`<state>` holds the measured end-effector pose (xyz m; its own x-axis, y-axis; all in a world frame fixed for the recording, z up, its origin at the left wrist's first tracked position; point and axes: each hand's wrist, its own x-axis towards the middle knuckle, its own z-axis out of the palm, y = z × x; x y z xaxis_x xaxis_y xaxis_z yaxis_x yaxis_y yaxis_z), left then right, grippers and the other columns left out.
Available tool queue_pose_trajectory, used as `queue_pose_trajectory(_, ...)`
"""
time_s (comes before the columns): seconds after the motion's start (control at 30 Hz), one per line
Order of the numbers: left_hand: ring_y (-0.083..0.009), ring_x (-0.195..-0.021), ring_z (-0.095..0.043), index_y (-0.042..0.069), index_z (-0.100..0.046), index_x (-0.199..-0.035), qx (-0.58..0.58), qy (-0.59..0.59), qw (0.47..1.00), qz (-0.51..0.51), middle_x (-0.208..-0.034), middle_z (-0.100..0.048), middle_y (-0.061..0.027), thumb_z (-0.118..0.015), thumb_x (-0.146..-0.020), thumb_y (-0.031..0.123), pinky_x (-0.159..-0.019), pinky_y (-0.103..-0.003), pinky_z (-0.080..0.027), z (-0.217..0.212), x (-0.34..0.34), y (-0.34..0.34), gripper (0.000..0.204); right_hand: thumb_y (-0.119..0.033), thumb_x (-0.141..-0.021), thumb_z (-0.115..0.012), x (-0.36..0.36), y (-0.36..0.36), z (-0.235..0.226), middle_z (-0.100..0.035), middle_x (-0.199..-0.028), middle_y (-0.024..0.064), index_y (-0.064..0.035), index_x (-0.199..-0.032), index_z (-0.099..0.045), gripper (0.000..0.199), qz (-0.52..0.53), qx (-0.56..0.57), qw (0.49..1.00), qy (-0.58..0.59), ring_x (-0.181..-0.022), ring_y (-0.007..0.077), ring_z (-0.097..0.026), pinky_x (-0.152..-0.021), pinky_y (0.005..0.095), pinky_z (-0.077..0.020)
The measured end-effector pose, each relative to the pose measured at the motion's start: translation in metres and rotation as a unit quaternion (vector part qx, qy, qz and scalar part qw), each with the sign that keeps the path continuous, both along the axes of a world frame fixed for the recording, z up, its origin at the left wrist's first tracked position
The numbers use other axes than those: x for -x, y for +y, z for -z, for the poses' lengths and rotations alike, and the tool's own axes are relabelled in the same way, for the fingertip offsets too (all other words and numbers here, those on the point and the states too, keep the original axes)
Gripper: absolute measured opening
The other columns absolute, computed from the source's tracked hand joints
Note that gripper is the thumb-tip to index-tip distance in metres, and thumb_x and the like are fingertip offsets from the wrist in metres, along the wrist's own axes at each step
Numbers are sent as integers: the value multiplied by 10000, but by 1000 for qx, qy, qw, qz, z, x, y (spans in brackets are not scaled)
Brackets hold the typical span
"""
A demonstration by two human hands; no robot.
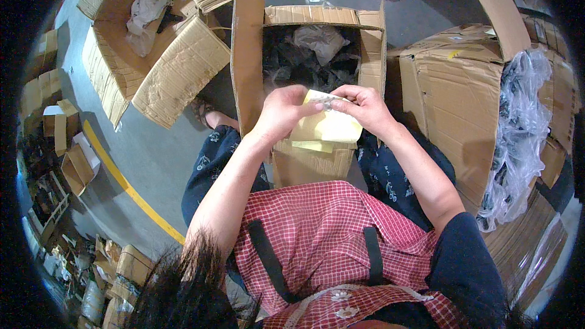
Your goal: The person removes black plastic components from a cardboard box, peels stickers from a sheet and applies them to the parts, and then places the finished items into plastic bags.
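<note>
My left hand (284,109) and my right hand (367,108) meet above the near edge of an open cardboard box (247,55). Both are closed, with thumbs and fingers pinched together at the upper part of a pale yellow paper sheet (332,127). Something small and greyish shows at the fingertips, too small to make out. A second yellow piece (312,145) lies lower, against the box's near flap (304,167). Inside the box are dark plastic-wrapped things (283,55) and a pale crumpled plastic bag (320,42).
To the left stands another open carton (183,67) with a whitish bag (149,12) inside. At the right, a large carton (454,97) adjoins clear plastic-wrapped goods (521,128). A yellow line (131,189) crosses the grey floor; small boxes (76,161) and scraps lie farther left.
</note>
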<state>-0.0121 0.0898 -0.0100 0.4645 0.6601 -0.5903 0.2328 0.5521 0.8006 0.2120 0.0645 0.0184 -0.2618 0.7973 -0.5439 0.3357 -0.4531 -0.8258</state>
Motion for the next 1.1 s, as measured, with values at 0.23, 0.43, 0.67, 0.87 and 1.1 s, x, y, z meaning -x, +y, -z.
queue_pose_trajectory(0.23,-81,-726,-595,27,-664,-932,-53,-5,999,-3,-811,-682,-23,-760,-847,102,-655,-238,-462,-10,-1,4,148,-226,-921,-677,0,-3,2,-714,-906,41,-39,-1061,-699,234,-34,-35,999,3,-840,123,-660,-762,289,-522)
queue_pose_trajectory(0.43,-54,-598,-540,37,-695,-793,-11,40,999,3,-667,-634,24,-774,-841,135,-541,-233,-417,-8,-2,-1,135,-234,-891,-685,7,-7,1,-718,-894,88,-75,-1031,-714,213,-42,-69,995,-54,-837,196,-693,-773,332,-530)
queue_pose_trajectory(0.67,-70,-661,-587,9,-714,-830,-3,-26,999,-47,-747,-684,-5,-734,-868,132,-594,-231,-457,-10,-2,2,130,-198,-919,-677,1,-4,5,-702,-853,8,-15,-1033,-701,217,18,72,994,85,-799,88,-625,-739,275,-515)
queue_pose_trajectory(0.87,-79,-656,-604,3,-715,-833,-90,74,993,-3,-736,-695,-31,-729,-862,156,-600,-243,-476,-2,0,-2,156,-163,-901,-669,6,-8,9,-705,-927,42,-27,-1060,-678,209,-6,7,1000,23,-856,120,-647,-785,292,-519)
queue_pose_trajectory(1.1,-98,-618,-606,5,-722,-844,-69,124,989,27,-689,-678,-48,-722,-873,187,-584,-272,-495,1,-4,-6,185,-101,-899,-661,7,-7,5,-693,-932,36,-20,-1075,-665,194,-54,-89,991,-86,-878,105,-635,-794,281,-515)
